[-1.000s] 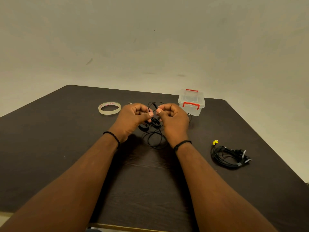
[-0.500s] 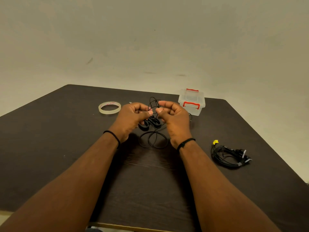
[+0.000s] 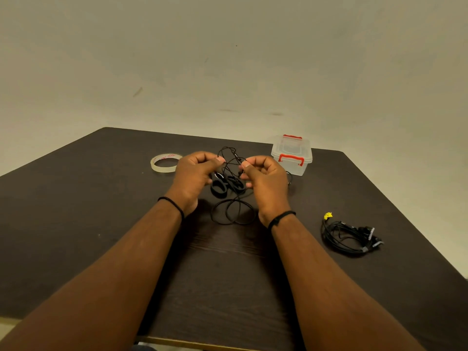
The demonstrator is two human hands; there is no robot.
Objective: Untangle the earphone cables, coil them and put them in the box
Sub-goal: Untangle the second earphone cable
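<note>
A tangled black earphone cable hangs between my hands above the middle of the dark table. My left hand pinches a strand at thumb and forefinger. My right hand pinches another strand a short gap away. Loops of the cable rest on the table below my wrists, and thicker black ear pieces hang under my fingers. The clear plastic box with red latches stands closed just beyond my right hand.
A roll of clear tape lies to the left of my left hand. A second bundle of black cables with a yellow tag lies at the right, near the table's right edge. A plain wall rises behind the table.
My hands have drawn slightly apart and lifted, pulling the tangle open so more strands show between my fingers. The loops on the table have spread a little.
</note>
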